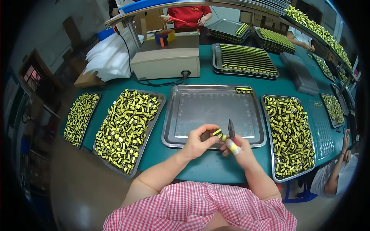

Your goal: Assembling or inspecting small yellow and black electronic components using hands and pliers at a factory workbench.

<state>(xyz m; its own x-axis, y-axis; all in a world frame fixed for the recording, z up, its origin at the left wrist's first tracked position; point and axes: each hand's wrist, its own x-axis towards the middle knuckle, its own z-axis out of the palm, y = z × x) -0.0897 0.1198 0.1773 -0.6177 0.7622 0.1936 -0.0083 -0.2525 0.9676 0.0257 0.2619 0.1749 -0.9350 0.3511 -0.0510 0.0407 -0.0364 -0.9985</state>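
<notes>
Over the front edge of a shallow metal tray point(204, 115), my left hand point(198, 142) pinches a small yellow-and-black component point(218, 133) between thumb and fingertips. Close beside it, my right hand point(241, 151) is closed around a pair of pliers point(231, 129), whose dark jaws point upward. White and yellow wrapping point(232, 146) covers my right thumb. The two hands nearly meet, and a yellow bit shows between them. A short row of yellow-and-black components point(243, 90) lies in the tray's far right corner.
Trays heaped with loose components stand left point(127, 131), far left point(81, 119) and right point(291, 138). Behind are a beige box-shaped device point(165, 57) with a cable, and a tray of neat rows point(246, 59). Co-workers sit opposite point(189, 17) and at the right point(335, 173).
</notes>
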